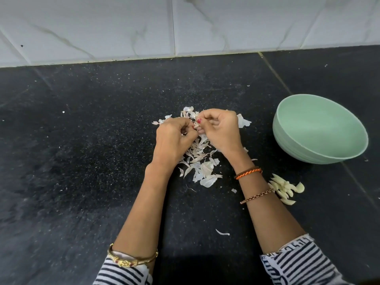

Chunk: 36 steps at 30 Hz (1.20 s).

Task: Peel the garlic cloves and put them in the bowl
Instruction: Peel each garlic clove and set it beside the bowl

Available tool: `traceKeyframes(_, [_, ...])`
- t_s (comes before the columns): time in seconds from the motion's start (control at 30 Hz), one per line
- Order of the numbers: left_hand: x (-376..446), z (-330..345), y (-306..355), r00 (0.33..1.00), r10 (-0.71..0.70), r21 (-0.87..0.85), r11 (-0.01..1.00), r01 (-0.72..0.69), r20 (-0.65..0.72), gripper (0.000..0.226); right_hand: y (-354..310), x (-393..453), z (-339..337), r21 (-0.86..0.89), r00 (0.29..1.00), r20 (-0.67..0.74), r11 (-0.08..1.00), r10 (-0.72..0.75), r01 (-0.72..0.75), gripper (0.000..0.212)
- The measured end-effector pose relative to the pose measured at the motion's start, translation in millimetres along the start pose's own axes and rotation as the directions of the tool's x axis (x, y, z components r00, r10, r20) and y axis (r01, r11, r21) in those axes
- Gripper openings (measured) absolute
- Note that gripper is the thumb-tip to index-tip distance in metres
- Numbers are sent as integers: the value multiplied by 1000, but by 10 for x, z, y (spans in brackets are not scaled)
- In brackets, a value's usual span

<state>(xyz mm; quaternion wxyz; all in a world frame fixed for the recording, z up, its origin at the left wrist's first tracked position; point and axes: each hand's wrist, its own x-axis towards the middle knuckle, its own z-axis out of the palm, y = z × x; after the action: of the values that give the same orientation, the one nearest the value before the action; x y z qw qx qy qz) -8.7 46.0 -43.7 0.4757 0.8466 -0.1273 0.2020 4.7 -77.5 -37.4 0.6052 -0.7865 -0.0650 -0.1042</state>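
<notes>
On a black speckled stone counter [92,140], the left hand [173,138] and right hand [221,130] pinch one small garlic clove [196,126] between curled fingers, above a heap of papery white skins [202,161]. Peeled pale cloves [284,189] lie near right; the pale green bowl [319,159] stands right, open counter left.

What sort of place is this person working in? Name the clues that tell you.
Most likely a home kitchen: a dark speckled stone counter against a marble-look tiled wall, with a green bowl and garlic skins on it.
</notes>
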Motion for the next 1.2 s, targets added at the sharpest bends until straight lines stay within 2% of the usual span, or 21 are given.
traceKeyframes(0.1, [-4, 17, 52, 996, -69, -58, 996, 66, -48, 36, 8, -25, 26, -16, 989, -75, 992, -129, 128, 14])
traceKeyframes(0.23, [-10, 29, 120, 975, -202, -164, 969, 186, -91, 11, 27, -63, 120, -112, 931, -199, 951, -306, 288, 13])
traceKeyframes(0.3, [-11, 34, 163, 961, -262, -247, 940, 234, -87, 15, 46, -58, 130, -169, 885, -246, 916, -396, 363, 14])
traceKeyframes(0.37, [-6, 41, 189, 951, -305, -363, 893, 265, -56, 23, 51, -47, 115, -152, 867, -264, 906, -423, 396, 15])
traceKeyframes(0.43, [13, 57, 181, 937, -348, -469, 829, 305, -6, 29, 19, -46, 91, -15, 906, -242, 935, -348, 355, 15])
traceKeyframes(0.5, [33, 67, 154, 918, -396, -537, 770, 345, 22, 28, -22, -51, 68, 149, 956, -189, 956, -224, 254, 17])
traceKeyframes(0.57, [44, 59, 151, 901, -433, -561, 738, 375, 33, 24, -65, -42, 29, 227, 989, -91, 965, -114, 132, 21])
traceKeyframes(0.7, [45, 25, 143, 891, -451, -567, 722, 397, 50, 17, -141, -51, -50, 305, 984, 176, 948, 35, -89, 20])
traceKeyframes(0.77, [54, -21, 83, 871, -490, -562, 719, 408, 5, 20, -151, -58, -81, 350, 969, 240, 925, 62, -146, 20])
traceKeyframes(0.83, [61, -65, 32, 869, -493, -499, 767, 404, -54, 25, -136, -56, -79, 345, 987, 143, 930, 77, -123, 17])
traceKeyframes(0.97, [2, -23, 65, 923, -385, -355, 866, 352, -24, 54, -101, -66, 23, 304, 993, -104, 952, 60, -25, 16])
traceKeyframes(1.03, [-12, 4, 79, 940, -340, -323, 893, 315, -24, 43, -86, -73, 50, 279, 985, -170, 960, 30, 19, 16])
traceKeyframes(1.1, [4, 6, 86, 937, -349, -370, 874, 315, -26, 13, -70, -70, 45, 277, 976, -218, 960, 19, 43, 15])
traceKeyframes(1.13, [11, 0, 92, 932, -361, -415, 851, 321, -22, 7, -65, -68, 41, 283, 974, -228, 958, 17, 49, 15])
traceKeyframes(1.2, [13, -4, 91, 927, -374, -477, 817, 323, -15, 14, -60, -70, 44, 299, 974, -226, 952, 9, 60, 15])
